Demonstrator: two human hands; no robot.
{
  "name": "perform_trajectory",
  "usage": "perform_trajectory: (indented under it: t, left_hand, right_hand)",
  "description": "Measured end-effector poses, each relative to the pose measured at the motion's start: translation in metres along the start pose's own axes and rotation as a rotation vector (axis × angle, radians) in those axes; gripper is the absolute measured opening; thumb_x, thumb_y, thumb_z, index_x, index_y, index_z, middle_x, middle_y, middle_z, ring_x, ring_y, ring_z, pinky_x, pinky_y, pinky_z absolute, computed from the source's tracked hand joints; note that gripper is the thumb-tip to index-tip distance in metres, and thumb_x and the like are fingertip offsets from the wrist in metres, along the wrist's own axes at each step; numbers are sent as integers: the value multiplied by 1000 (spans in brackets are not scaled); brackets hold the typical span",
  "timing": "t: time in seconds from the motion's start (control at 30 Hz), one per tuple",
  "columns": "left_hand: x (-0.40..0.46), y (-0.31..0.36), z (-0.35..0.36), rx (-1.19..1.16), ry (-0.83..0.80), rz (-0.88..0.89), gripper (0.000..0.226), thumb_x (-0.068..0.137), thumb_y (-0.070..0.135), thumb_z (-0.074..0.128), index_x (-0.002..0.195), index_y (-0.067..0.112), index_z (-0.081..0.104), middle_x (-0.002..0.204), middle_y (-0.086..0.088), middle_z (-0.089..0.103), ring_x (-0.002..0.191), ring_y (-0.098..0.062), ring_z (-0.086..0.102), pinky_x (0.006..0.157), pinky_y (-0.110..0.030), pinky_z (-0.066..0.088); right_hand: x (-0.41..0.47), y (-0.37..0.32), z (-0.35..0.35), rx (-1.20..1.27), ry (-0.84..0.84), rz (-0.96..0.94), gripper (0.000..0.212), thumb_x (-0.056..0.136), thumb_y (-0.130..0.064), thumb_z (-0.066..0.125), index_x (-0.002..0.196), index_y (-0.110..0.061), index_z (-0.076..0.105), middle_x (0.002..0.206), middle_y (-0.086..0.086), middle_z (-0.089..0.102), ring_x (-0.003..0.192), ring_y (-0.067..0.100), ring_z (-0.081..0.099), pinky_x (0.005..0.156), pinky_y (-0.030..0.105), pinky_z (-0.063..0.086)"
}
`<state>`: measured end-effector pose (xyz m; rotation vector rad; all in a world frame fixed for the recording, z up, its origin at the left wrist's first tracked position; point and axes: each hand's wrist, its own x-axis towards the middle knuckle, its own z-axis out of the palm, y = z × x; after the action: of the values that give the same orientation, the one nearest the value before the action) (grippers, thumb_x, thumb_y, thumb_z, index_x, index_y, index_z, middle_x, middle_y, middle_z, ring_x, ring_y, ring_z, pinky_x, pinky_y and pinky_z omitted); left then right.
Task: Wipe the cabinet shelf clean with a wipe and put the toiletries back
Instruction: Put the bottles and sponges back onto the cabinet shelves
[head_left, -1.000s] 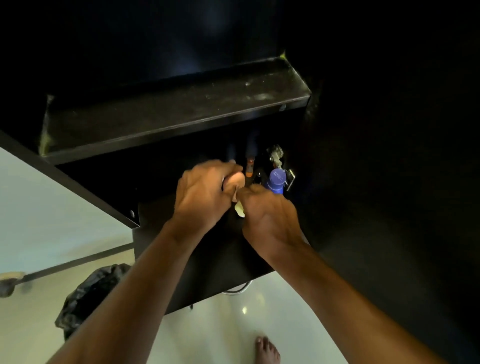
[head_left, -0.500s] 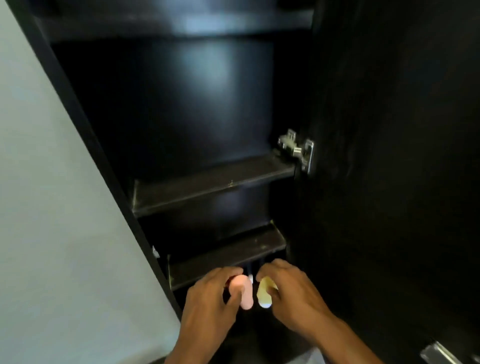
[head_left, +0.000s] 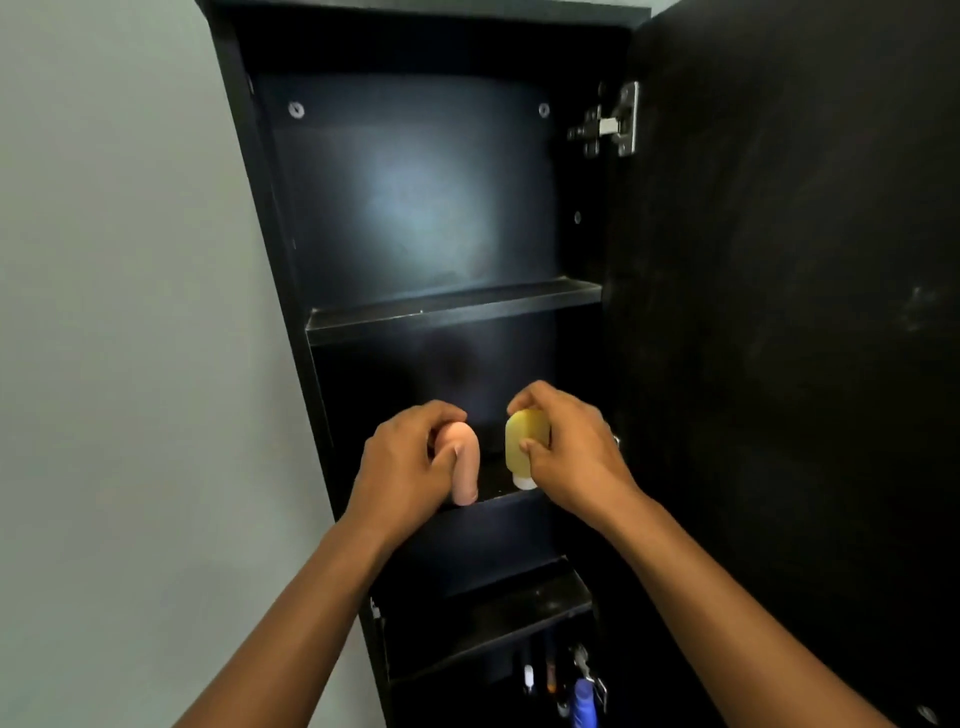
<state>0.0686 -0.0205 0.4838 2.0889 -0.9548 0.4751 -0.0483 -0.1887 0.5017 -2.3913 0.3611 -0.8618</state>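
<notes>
Entry, head view. Since a second ago my view has swung up from the bottom compartment to the middle of the cabinet (head_left: 260, 218); both hands, which were bunched together low by the crowded bottom items, have risen with a bottle each.

Left to right:
- Grey wall, then the dark cabinet frame.
- Left hand (head_left: 405, 462): closed around a pink bottle (head_left: 464, 467), cap end down, its base at or just over the front edge of the middle shelf (head_left: 498, 493). Whether it rests on the board I cannot tell.
- Right hand (head_left: 566, 452): fingers and thumb closed on a yellow bottle (head_left: 525, 441), white cap down, at that shelf's near edge, just beside the pink one but apart from it.
- Open door (head_left: 779, 312) at far right, hinge (head_left: 608, 124) at the top.

Above: upper shelf (head_left: 452, 312), bare. Below: lower shelf (head_left: 488, 618), nothing visible on it. At the very bottom more toiletries wait, among them a blue bottle (head_left: 583, 701) and some thin items too dark to identify.

No wipe visible in either hand.

Judgement: wiping looks done, at least for this shelf; the step in hand is restocking. Two bottles nearly placed, several left below. Next: set both down upright, release, then go back down for the rest. Risk: narrow caps as bases, so they may tip on release.
</notes>
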Motion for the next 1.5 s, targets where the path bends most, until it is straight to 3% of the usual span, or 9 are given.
perform_trajectory:
  t: [0.13, 0.33, 0.7, 0.93, 1.13, 1.3, 1.4, 1.5]
  left_hand:
    - [33, -17, 7, 27, -4, -57, 38, 91, 16, 76, 124, 32, 68, 120, 8, 70, 107, -11, 66, 94, -35, 60]
    - [65, -46, 29, 79, -13, -113, 41, 91, 13, 71, 129, 29, 68, 125, 4, 70, 113, -15, 67, 98, -36, 58]
    - [73, -66, 44, 114, -21, -172, 38, 94, 19, 69, 130, 32, 67, 123, 6, 70, 111, -13, 68, 97, -38, 60]
    - [64, -66, 47, 67, -23, -196, 39, 94, 14, 71, 129, 30, 69, 119, 8, 70, 103, -6, 67, 89, -24, 55]
    - [59, -68, 48, 67, -18, -194, 46, 91, 17, 73, 133, 32, 65, 125, 8, 70, 109, -8, 67, 96, -30, 59]
    - [56, -50, 40, 121, 58, -84, 46, 92, 20, 71, 137, 29, 64, 134, 4, 67, 121, -16, 64, 100, -43, 58]
    - [48, -21, 35, 143, 207, 87, 40, 92, 26, 67, 132, 24, 66, 127, 2, 66, 116, -18, 63, 95, -45, 57]
    - [30, 6, 43, 54, 332, 206, 32, 91, 19, 65, 123, 16, 70, 122, -1, 67, 112, -18, 65, 93, -43, 56]
  right_hand:
    - [43, 7, 10, 45, 6, 75, 43, 88, -10, 74, 112, -43, 58, 127, -5, 60, 111, 25, 63, 89, 47, 60]
    - [93, 37, 41, 37, -63, 86, 44, 86, -9, 73, 115, -40, 63, 127, -2, 65, 111, 26, 65, 82, 34, 55]
    - [116, 64, 79, 50, -189, 61, 45, 83, -11, 74, 114, -43, 65, 123, -1, 67, 109, 25, 67, 91, 42, 60]
    - [111, 63, 86, 23, -217, 43, 51, 80, -14, 76, 117, -45, 61, 123, -3, 65, 107, 24, 66, 86, 43, 61]
    - [111, 65, 87, 44, -194, 72, 52, 78, -16, 78, 119, -45, 61, 121, -4, 66, 105, 23, 66, 88, 41, 60]
    - [106, 64, 79, 97, -116, 35, 55, 73, -28, 83, 119, -43, 59, 114, -14, 68, 103, 15, 67, 90, 42, 59]
    - [99, 62, 66, 104, 8, -41, 52, 73, -34, 83, 120, -38, 60, 115, -12, 68, 106, 14, 67, 93, 41, 58]
    - [79, 61, 51, 131, 166, -123, 48, 74, -34, 79, 119, -31, 62, 116, -9, 68, 108, 11, 66, 94, 40, 57]
